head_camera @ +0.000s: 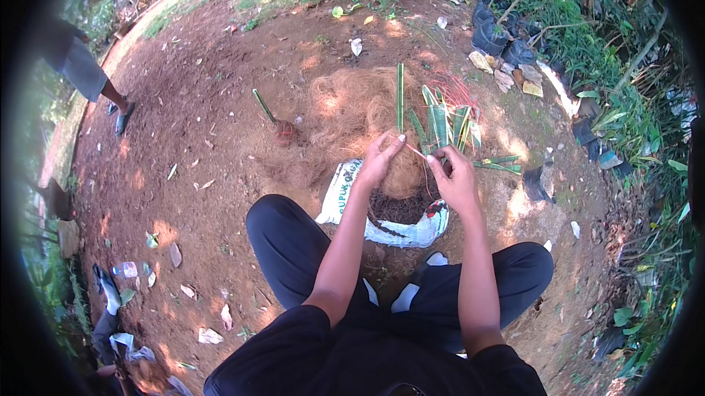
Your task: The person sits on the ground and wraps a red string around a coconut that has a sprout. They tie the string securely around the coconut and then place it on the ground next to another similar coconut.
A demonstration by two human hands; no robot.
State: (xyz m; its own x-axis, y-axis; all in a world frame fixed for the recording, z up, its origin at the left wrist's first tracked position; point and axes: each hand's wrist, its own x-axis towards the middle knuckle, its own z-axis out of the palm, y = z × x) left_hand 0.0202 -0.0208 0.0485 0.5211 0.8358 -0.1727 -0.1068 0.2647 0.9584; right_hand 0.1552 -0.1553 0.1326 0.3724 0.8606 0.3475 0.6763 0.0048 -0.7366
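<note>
My left hand (378, 162) grips the upper side of a ball of brown coconut fibre (401, 180), with the thumb on its top. From the ball a green snake plant leaf (400, 96) with pale edges stands upright. A thin pinkish-red string (414, 149) runs taut from my left thumb to my right hand (456, 178), which pinches it between thumb and fingers. Below the ball lies an open white sack (407, 234) of dark soil (394, 209). The ball's underside is partly hidden from me, and whether it touches the soil I cannot tell.
Loose coconut fibre (341, 101) spreads beyond my hands. Cut snake plant leaves (439, 123) and red string (454, 90) lie to the right. Leftward sits a string-wrapped fibre ball (285, 133) with a leaf. One person (88, 68) stands far left; another's leg (106, 330) shows lower left.
</note>
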